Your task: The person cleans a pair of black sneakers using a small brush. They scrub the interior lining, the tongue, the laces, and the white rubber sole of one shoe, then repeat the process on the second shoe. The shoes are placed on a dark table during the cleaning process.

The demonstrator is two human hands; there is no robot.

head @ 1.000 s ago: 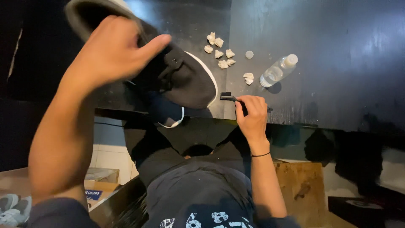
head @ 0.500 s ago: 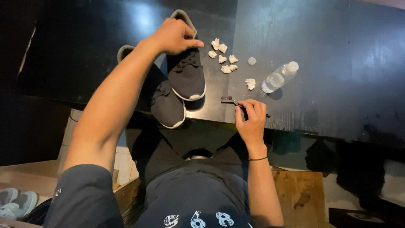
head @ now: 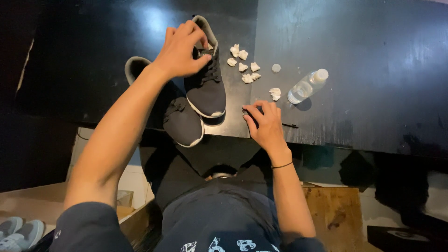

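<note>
Black suede-like shoe (head: 205, 84) stands on the dark table (head: 354, 70), its collar pinched by the left hand (head: 179, 51); a second shoe (head: 179, 119) lies just beside it, its heel hidden under the forearm; the right hand (head: 266, 123) covers a thin dark tool (head: 289, 125) at the table edge, its grasp impossible to tell; crumpled white wads (head: 245, 63) and a clear bottle (head: 305, 86) lie near.

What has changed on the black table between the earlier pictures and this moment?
The left hand brought the dark fabric shoe down from the air onto the black table, beside the second dark shoe; its grip now rests at the laces. The right hand stayed on the thin black tool. White crumpled wads and clear plastic bottle stayed.
</note>
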